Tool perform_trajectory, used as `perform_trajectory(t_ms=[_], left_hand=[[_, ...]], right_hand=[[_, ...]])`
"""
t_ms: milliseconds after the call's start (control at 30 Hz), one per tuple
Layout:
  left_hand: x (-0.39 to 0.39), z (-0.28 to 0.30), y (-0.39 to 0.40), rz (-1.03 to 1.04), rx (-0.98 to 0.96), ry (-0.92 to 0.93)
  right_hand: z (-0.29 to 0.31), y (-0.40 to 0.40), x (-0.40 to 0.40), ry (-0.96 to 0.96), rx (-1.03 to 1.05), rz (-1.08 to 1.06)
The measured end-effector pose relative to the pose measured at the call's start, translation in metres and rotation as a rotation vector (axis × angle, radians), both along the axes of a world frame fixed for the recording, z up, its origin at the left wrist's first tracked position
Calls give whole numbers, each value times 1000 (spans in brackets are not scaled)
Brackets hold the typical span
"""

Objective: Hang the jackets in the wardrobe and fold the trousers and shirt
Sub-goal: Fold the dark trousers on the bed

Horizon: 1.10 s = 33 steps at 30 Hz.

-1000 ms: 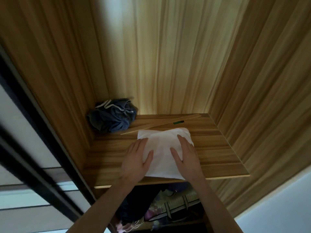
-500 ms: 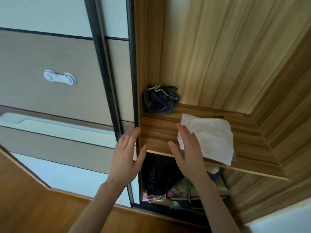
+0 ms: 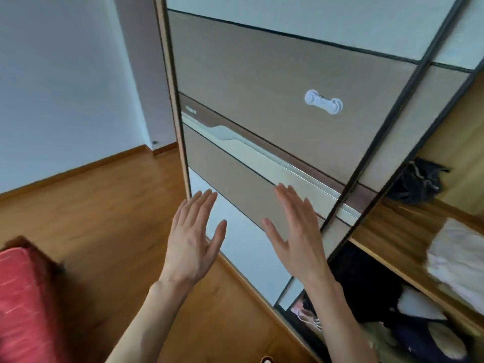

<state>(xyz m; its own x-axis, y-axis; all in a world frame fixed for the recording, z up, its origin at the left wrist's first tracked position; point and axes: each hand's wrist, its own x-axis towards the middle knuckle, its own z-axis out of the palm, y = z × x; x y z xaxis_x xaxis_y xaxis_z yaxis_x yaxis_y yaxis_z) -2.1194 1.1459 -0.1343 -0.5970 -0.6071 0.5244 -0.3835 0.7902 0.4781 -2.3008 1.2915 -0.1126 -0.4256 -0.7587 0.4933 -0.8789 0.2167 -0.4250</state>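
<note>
facing a sliding wardrobe door [image 3: 275, 82] over wooden floor [image 3: 91, 218], both hands' fingers [image 3: 199, 205] spread, empty.

Bedroom in a home. Fitted wardrobe [image 3: 288, 82] with sliding panel doors, white child-safety latch [image 3: 324, 102] on one panel; open section at right holds a wooden shelf [image 3: 387, 231] with a folded white garment [image 3: 455, 255], a bundled dark garment [image 3: 416, 184] and clothing piled below. Wood-plank floor [image 3: 99, 213], plain white wall [image 3: 65, 82] at left, red bedding [image 3: 23, 297] near left.
</note>
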Motion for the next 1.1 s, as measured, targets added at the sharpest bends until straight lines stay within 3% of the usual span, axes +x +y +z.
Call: perform_trajectory(t_ms=[333, 667, 1100], left_hand=[[150, -3, -100, 461, -61, -89], [228, 8, -205, 875, -80, -158], [356, -8, -214, 1362, -40, -164]], right_hand=[[-5, -185, 90, 4, 22, 351], [-12, -384, 155, -2, -13, 722], [-22, -518, 326, 45, 50, 1224]])
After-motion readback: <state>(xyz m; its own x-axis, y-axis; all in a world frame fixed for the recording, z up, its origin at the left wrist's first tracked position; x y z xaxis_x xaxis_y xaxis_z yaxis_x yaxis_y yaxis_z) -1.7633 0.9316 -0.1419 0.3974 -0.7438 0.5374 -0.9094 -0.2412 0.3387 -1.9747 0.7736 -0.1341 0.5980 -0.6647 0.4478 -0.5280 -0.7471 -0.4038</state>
